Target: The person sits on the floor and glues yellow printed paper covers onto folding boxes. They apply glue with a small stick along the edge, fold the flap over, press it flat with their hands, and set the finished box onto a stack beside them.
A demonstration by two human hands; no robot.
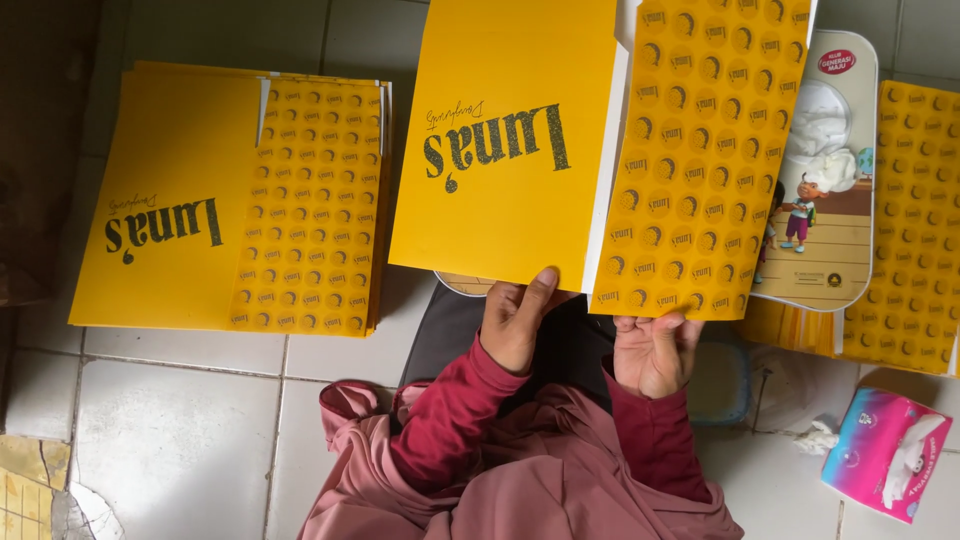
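The yellow card sheet [520,140] looks like smooth matt cardboard, with a white uncoated edge showing along its fold, and the stack of sheets [235,195] left of it has the same matt paper finish. Beside the sheet on the right, the tin lid [825,175] looks glossy. Below the sheet, the red sleeves [450,420] are soft cloth, the floor tiles [170,430] glazed and worn.

Yellow flat cartons, a tin and a tissue pack on the floor

A flat yellow carton [520,140], plain and dotted panels, is held up mid-floor; a stack [230,200] of the same lies left. Right of it sits a rounded tin lid [825,230] with a cartoon picture, more dotted cartons [915,230] beyond, and a pink-blue tissue pack [885,452] at the floor's near right corner.
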